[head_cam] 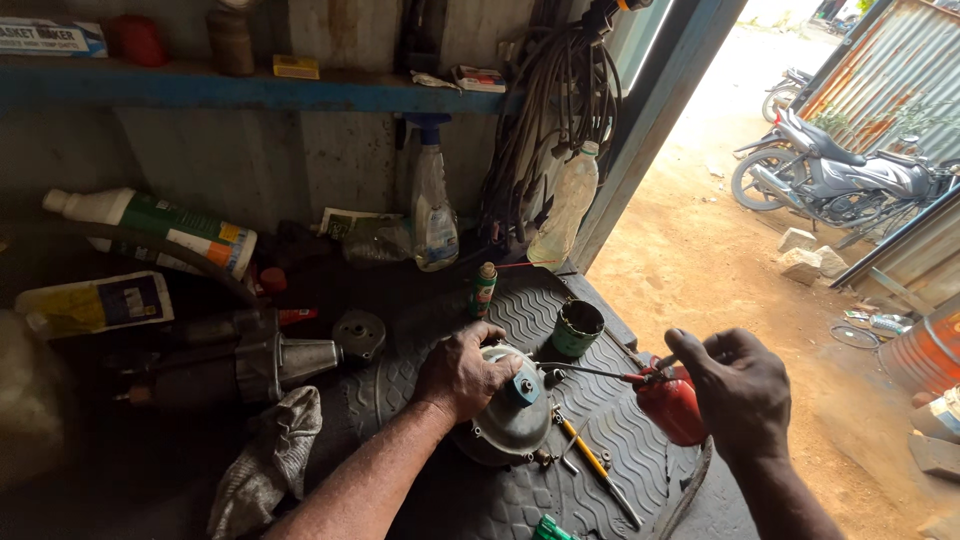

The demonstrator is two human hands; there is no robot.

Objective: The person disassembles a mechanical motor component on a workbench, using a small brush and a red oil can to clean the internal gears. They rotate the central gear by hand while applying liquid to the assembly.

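Head view shows your left hand point(462, 375) pressed down over a round grey metal housing point(510, 425), fingers curled around its rim to steady it on the black ribbed rubber mat point(560, 480). Your right hand point(742, 390) is clenched around a red oil can point(672, 405), thumb up on its lever. The can's thin spout point(585, 371) runs nearly level, its long axis lying right to left, tip pointing at the small blue fitting point(524, 388) on top of the housing and sitting just beside it. I judge the oiling to be at its start or midway: the spout is in place, but no oil is visible. A yellow-handled screwdriver point(598, 467) lies on the mat just beside the housing, untouched.
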